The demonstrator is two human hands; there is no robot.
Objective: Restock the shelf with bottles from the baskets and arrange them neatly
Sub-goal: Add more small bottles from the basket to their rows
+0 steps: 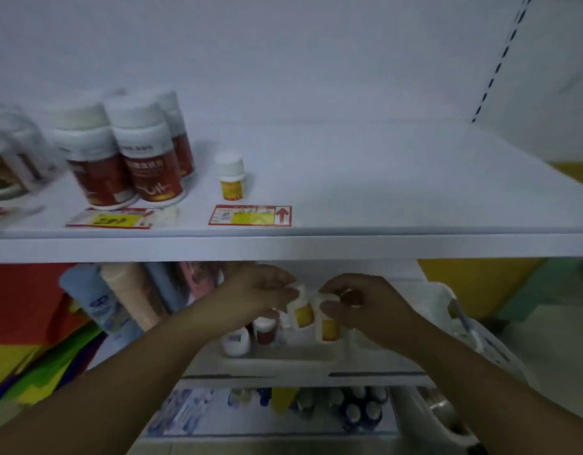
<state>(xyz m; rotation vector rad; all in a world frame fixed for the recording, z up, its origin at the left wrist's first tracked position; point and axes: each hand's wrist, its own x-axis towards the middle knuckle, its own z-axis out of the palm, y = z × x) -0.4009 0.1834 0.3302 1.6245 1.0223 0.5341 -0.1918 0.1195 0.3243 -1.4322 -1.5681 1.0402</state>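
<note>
Shelf: the white shelf [382, 247] is stretching across in front of me, and both my hands are working below its front edge.
Basket: a white basket [471, 326] is sitting low on my right, with its rim just beside my right forearm.
Left hand: my left hand [257, 293] is reaching in from the lower left and pinching a small white bottle by its cap end, with the fingers curled round it.
Right hand: my right hand [369, 307] is coming in from the lower right and gripping a second small bottle the same way, thumb on the front.
Red-label bottles: a cluster of bigger red-label bottles [152, 159] is standing upright at the shelf's left, well apart from my hands.
Price tag: a red and yellow price tag [250, 215] is lying flat near the shelf's front edge.
Left bottle: the left bottle [301, 311], with a yellow label, is tilting towards the other one.
Right bottle: the right bottle [329, 328] is hanging just beside it; blur is hiding whether the two are touching.
Lone bottle: one matching lone bottle [231, 177] is standing upright on the shelf just behind the tag, above my left hand.
Loose bottles: more loose bottles [236, 341] are sitting under my hands; I cannot tell what is holding them.
</note>
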